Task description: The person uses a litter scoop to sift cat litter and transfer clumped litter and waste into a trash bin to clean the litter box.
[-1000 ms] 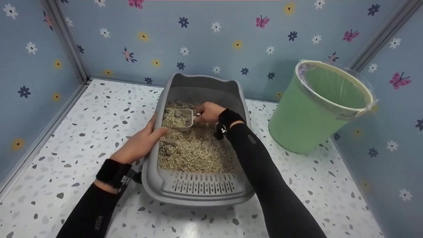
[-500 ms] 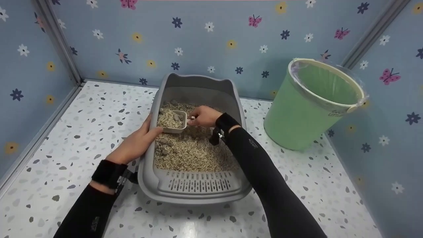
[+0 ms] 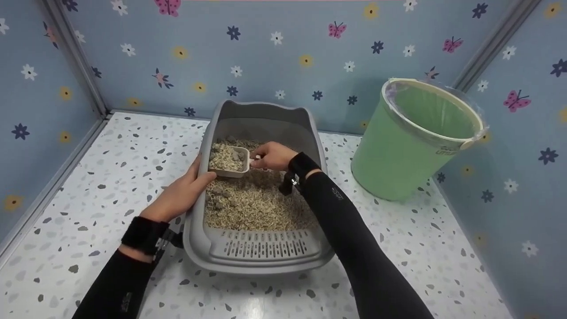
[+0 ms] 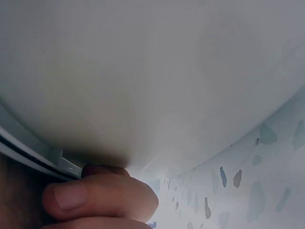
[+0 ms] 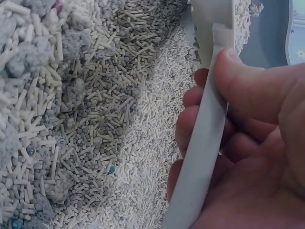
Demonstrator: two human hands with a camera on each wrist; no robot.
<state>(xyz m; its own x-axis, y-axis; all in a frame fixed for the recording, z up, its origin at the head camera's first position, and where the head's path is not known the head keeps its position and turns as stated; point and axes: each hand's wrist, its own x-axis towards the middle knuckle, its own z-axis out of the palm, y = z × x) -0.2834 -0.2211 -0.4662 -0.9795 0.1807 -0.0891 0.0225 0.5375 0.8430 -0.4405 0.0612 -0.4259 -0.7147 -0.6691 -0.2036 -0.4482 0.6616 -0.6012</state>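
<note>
My right hand (image 3: pixel 275 156) holds a litter scoop (image 3: pixel 233 174) by its pale handle (image 5: pixel 202 143), thumb on one side and fingers curled round the other. The scoop is heaped with pellet litter and grey clumps, close to the left wall of a grey litter box (image 3: pixel 261 265). My left hand (image 3: pixel 179 197) grips the box's left rim, with the thumb over the top. In the left wrist view its fingers (image 4: pixel 105 195) curl under the rim against the outer wall. Loose litter (image 3: pixel 257 204) covers the box floor, with more grey clumps (image 5: pixel 76 45) lying in it.
A green waste bin (image 3: pixel 387 155) with a clear liner stands to the right of the box, leaning outward in this view. Patterned blue wall panels (image 3: pixel 266 53) close off the back and both sides. The surface below is speckled white (image 3: pixel 106 186).
The scoop and my right hand have shifted slightly left and risen a little over the litter, the scoop fuller than before. My left hand keeps its grip on the rim.
</note>
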